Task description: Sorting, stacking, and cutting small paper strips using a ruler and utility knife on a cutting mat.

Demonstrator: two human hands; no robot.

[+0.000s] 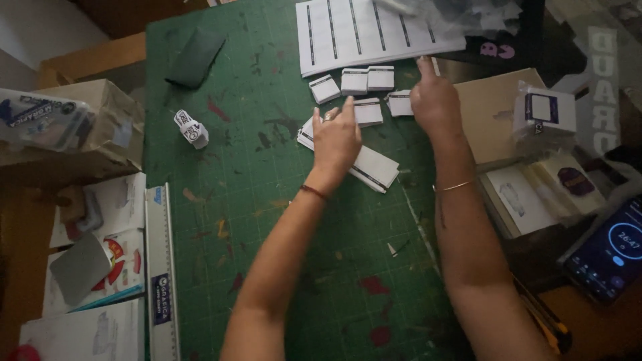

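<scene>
My left hand [336, 139] lies flat, fingers spread, on a long white paper strip [374, 168] on the green cutting mat [267, 220]. My right hand [433, 99] reaches further back, index finger stretched toward the edge of a printed white sheet [361, 30] with dark vertical stripes. Several small white cut cards with dark bands [354, 81] lie in a loose cluster between and beyond both hands. Neither hand grips anything.
A small folded paper cube [192, 128] and a dark grey piece [194, 57] lie on the mat's left. A metal ruler [160, 267] runs along the mat's left edge, beside papers. Right: cardboard, packets [545, 113], a phone with a timer [612, 251].
</scene>
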